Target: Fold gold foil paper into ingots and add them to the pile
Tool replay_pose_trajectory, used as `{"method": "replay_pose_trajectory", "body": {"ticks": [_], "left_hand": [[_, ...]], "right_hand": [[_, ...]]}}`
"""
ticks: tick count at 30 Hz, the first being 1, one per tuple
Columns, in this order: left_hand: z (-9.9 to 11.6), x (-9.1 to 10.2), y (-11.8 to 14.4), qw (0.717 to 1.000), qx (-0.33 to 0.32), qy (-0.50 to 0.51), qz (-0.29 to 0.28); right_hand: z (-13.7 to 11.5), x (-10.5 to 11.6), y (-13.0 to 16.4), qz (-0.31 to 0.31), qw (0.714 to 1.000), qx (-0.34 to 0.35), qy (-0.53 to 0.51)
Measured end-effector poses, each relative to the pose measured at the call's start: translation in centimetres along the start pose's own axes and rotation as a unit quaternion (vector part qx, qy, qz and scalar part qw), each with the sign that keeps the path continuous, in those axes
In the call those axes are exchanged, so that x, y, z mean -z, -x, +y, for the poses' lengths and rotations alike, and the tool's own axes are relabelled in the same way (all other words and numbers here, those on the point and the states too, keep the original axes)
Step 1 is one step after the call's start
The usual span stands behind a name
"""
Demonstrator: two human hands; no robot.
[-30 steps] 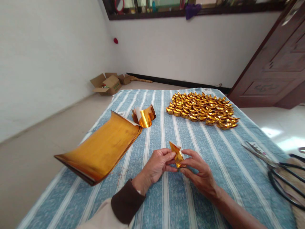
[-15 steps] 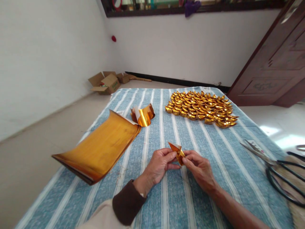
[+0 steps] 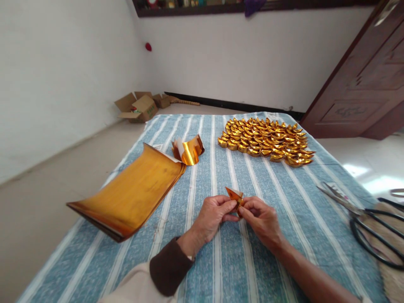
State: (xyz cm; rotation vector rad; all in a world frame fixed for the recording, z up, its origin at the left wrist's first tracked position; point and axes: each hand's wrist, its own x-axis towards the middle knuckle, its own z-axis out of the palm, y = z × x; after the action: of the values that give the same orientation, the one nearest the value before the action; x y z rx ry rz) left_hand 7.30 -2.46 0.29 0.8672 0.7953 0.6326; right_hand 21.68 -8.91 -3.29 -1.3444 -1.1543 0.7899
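I see both hands pinching one gold paper fold above the cloth: left hand steadies it, right hand creases. Sheet stack lies left, within reach; finished ingots ahead.
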Motion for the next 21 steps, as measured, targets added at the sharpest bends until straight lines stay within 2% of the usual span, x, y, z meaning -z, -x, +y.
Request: {"method": "replay_pose_trajectory", "body": {"ticks": [5, 11, 21], "left_hand": [[-0.06, 0.06, -0.06, 1.000, 0.006, -0.017, 0.016], [0.06, -0.11, 0.03, 0.999, 0.004, -0.030, 0.038], [0.30, -0.83, 0.43, 0.998, -0.007, -0.029, 0.057]], "right_hand": [[0.27, 0.04, 0.19, -0.015, 0.998, 0.050, 0.032], [0.28, 0.16, 0.13, -0.031, 0.997, 0.058, 0.046], [0.00, -0.06, 0.11, 0.002, 0.997, -0.008, 0.083]]}}
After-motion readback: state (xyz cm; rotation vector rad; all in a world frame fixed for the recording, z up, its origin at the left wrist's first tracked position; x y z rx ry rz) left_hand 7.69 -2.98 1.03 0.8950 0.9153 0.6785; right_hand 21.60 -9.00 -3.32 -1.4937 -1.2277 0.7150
